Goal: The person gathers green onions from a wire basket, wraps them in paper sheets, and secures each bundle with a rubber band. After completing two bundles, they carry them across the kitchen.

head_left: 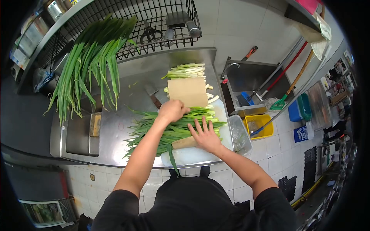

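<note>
A bunch of leafy green stalks (154, 129) lies across the white cutting board (225, 133), its pale ends to the right. My left hand (172, 111) is closed at the upper edge of the bunch; what its fingers grip is hidden. Spread flat, my right hand (206, 135) presses on the stalks near their pale ends. A strip of brown paper (184, 143) shows under the bunch beside my right hand. Above my left hand, a sheet of brown paper (187, 91) covers part of a second bundle (187, 71). A cleaver (155, 101) rests on the steel counter left of that sheet.
More long green leaves (83, 65) hang from the wire rack (154, 48) over the left sink (79, 134). A second sink (246, 82) with a faucet is at the right. Beside the board stand a clear bin (239, 134) and a yellow basin (266, 131).
</note>
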Available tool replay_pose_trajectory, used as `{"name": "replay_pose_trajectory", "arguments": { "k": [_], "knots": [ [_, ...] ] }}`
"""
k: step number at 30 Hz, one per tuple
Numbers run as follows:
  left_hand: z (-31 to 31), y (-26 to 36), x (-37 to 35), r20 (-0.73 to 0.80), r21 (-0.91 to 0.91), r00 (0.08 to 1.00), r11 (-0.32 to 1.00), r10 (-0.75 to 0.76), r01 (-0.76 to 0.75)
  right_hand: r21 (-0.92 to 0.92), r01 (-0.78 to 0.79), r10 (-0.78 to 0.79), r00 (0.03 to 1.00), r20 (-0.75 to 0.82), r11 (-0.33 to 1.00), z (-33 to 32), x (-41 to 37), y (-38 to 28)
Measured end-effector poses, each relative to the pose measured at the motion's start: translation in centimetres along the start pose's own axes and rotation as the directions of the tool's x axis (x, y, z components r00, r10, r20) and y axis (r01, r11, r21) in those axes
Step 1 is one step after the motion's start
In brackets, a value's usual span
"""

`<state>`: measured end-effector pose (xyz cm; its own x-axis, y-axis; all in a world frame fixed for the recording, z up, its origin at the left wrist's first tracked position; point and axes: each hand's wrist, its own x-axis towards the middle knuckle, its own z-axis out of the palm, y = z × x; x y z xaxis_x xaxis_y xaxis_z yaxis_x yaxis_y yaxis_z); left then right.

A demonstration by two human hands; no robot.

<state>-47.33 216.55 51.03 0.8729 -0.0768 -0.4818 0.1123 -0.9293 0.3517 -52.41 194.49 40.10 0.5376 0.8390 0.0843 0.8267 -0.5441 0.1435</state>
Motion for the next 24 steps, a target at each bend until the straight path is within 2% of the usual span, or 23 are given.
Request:
{"name": "replay_pose_trajectory", "arguments": {
  "k": [1,2,3,5,6,8,10,11,12,13,14,15,16,17,18,20,21,23,24],
  "knots": [
    [1.3,-1.2,3.1,-0.173,-0.048,0.971,0.983,0.167,-0.178,0.002,-0.007,0.007,1.000,-0.012,1.000,0.0,0.0,0.0],
    [2.9,-2.2,5.6,-0.345,-0.064,0.885,0.933,0.314,-0.355,0.004,-0.015,0.015,1.000,-0.024,1.000,0.0,-0.1,-0.1],
    [4.4,-2.8,7.2,-0.342,-0.064,0.885,0.932,0.316,-0.357,0.005,-0.018,0.018,1.000,-0.021,1.000,0.0,-0.2,-0.3],
    [6.6,-3.1,9.3,-0.141,-0.217,0.893,0.867,0.427,-0.449,0.014,-0.027,0.028,0.999,-0.022,1.000,-0.1,-0.2,-0.2],
    [6.5,-2.7,9.0,-0.143,-0.215,0.892,0.866,0.430,-0.452,0.010,-0.029,0.029,0.999,-0.023,1.000,0.2,-0.2,-0.1],
    [7.0,-2.2,7.9,-0.036,-0.149,0.911,0.899,0.411,-0.412,-0.051,-0.068,0.062,0.991,-0.117,0.996,1.1,-0.3,-0.3],
    [7.5,-2.3,6.5,-0.024,-0.139,0.896,0.886,0.443,-0.442,-0.062,-0.096,0.087,0.988,-0.124,0.994,0.7,-0.5,-0.4],
    [7.5,-2.0,5.3,0.023,-0.140,0.912,0.905,0.409,-0.402,-0.076,-0.121,0.110,0.985,-0.133,0.990,0.4,-0.7,-0.6],
    [7.8,-1.8,4.1,0.067,-0.140,0.926,0.922,0.372,-0.360,-0.074,-0.126,0.116,0.985,-0.129,0.989,0.2,-0.8,-0.6],
    [8.8,-2.3,3.7,-0.004,-0.163,0.912,0.899,0.411,-0.406,-0.048,-0.099,0.094,0.991,-0.091,0.994,0.0,-0.6,-0.4],
    [9.4,-2.5,4.0,-0.001,-0.163,0.910,0.898,0.414,-0.408,-0.020,-0.073,0.072,0.996,-0.053,0.997,-0.2,-0.4,-0.2],
    [9.7,-2.5,4.0,0.033,-0.120,0.924,0.919,0.382,-0.376,-0.019,-0.076,0.075,0.996,-0.052,0.997,-0.5,-0.1,0.0],
    [10.0,-2.6,4.1,0.063,-0.075,0.936,0.937,0.347,-0.343,0.031,-0.076,0.076,0.997,0.013,0.997,-0.8,0.4,0.4],
    [10.3,-2.8,4.0,0.005,-0.132,0.934,0.926,0.358,-0.354,0.081,-0.079,0.073,0.994,0.079,0.994,-1.2,1.0,0.8],
    [10.6,-3.3,4.2,0.008,-0.134,0.934,0.926,0.358,-0.353,0.084,-0.080,0.073,0.994,0.082,0.993,-1.6,1.6,1.2],
    [11.5,-4.4,5.3,-0.061,-0.309,0.921,0.870,0.385,-0.384,0.226,-0.097,0.041,0.970,0.239,0.969,-2.4,2.9,2.6],
    [12.0,-4.8,6.1,-0.063,-0.312,0.921,0.869,0.384,-0.384,0.224,-0.095,0.039,0.970,0.241,0.970,-2.2,3.5,3.2],
    [12.5,-5.3,7.6,-0.226,-0.326,0.895,0.836,0.384,-0.442,0.308,-0.124,0.037,0.961,0.273,0.943,-1.6,4.5,4.1],
    [11.8,-5.1,7.4,-0.228,-0.329,0.896,0.835,0.382,-0.440,0.308,-0.122,0.034,0.961,0.275,0.944,-1.8,4.8,4.4]
  ]
}}
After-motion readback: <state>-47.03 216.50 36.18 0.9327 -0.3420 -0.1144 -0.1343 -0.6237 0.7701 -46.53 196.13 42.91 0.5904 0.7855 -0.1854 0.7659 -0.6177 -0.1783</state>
